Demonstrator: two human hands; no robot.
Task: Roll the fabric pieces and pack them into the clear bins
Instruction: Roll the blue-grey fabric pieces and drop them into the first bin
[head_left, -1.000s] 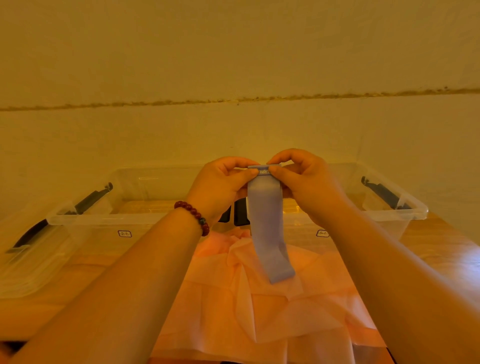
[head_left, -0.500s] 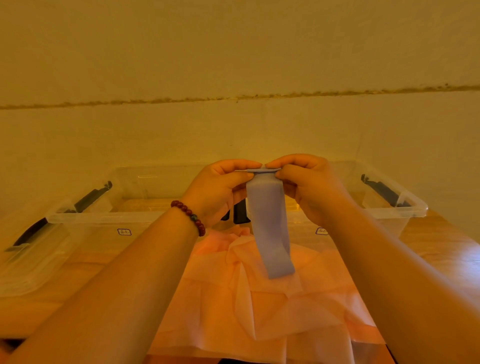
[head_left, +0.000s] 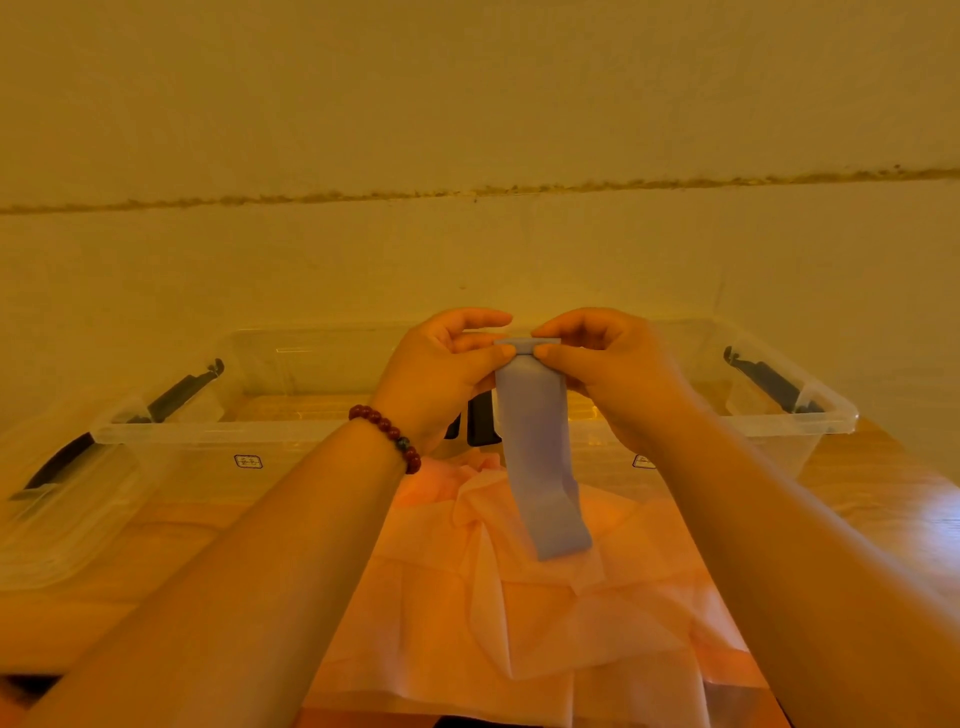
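since half a sec ago i'm seeing the index fingers lifting off and parting a little over the top edge, w/ both thumbs now showing on the front; the strip's top is staying at abt the same height.

the left hand (head_left: 436, 374) and right hand (head_left: 618, 374) are both pinching the grey-blue fabric strip (head_left: 535, 447) at its top, where a small turned-over edge is sitting btwn the thumbs (the left thumb (head_left: 493, 356) is pressing one corner, the right thumb (head_left: 561, 356) the other). the other fingers are curling behind it.

the strip is hanging straight down in front of the gap btwn the left clear bin (head_left: 208, 431) and the right clear bin (head_left: 831, 415), w/ its lower end curling over the crumpled orange fabric (head_left: 519, 623); i can't tell if it's touching. the orange fabric is lying on the wooden table (head_left: 883, 499), just in front of the bins. a red bead bracelet (head_left: 389, 434) is sitting on the left wrist. a clear lid (head_left: 62, 509) is leaning at the left bin's outer side.
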